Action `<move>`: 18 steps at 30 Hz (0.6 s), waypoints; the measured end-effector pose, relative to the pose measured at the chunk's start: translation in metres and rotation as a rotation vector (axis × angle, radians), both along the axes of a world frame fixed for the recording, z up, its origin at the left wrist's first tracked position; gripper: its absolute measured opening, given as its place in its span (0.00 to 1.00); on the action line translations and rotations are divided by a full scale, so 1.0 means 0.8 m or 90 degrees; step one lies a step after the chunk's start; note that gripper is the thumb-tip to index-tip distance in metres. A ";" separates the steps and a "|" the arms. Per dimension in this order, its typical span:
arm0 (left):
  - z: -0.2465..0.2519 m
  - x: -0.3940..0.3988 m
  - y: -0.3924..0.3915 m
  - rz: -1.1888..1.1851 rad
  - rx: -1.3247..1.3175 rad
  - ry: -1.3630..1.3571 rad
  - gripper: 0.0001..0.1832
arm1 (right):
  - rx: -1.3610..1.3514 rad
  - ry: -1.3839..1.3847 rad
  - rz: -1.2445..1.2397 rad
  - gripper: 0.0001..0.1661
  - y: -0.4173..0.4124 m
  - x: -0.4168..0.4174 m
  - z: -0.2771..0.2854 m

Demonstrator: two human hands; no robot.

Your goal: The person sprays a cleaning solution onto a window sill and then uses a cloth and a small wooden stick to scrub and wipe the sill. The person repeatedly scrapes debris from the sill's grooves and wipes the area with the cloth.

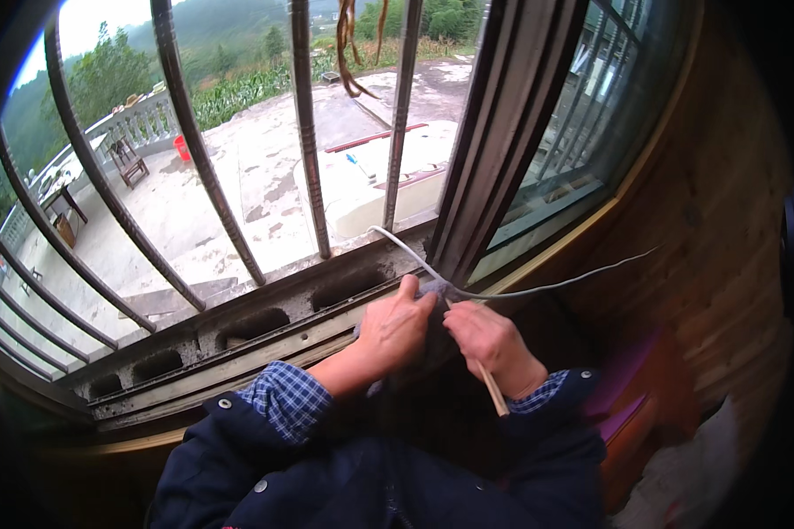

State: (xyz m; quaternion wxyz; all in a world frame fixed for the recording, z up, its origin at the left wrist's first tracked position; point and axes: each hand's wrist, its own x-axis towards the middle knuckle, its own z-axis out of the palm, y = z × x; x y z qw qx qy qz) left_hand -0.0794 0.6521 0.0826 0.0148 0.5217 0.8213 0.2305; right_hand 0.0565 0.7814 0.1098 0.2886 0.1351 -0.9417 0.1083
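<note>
My left hand grips a grey cloth at the corner of the sliding window's sill track. A thin wooden stick, like a chopstick, is held in my right hand. Its upper end meets the cloth between my two hands; whether the tip is wrapped I cannot tell. Just above both hands, a pale grey cable crosses the sill and runs off to the right. More of the cloth hangs in shadow below my left hand.
Metal window bars rise beyond the sill. The upright window frame stands close ahead, with a glass pane on its right. A wooden wall is at the right, with a blurred purple object below. Outside lies a concrete yard.
</note>
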 end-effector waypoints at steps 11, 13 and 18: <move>-0.025 0.000 0.009 -0.057 0.066 -0.017 0.08 | 0.026 -0.254 0.024 0.02 0.009 -0.075 0.046; -0.032 0.004 0.014 -0.029 0.107 -0.011 0.13 | 0.040 -0.240 -0.035 0.04 0.014 -0.090 0.036; -0.072 0.035 0.044 0.055 0.121 0.247 0.15 | -0.377 -0.281 -0.049 0.08 -0.001 -0.105 0.020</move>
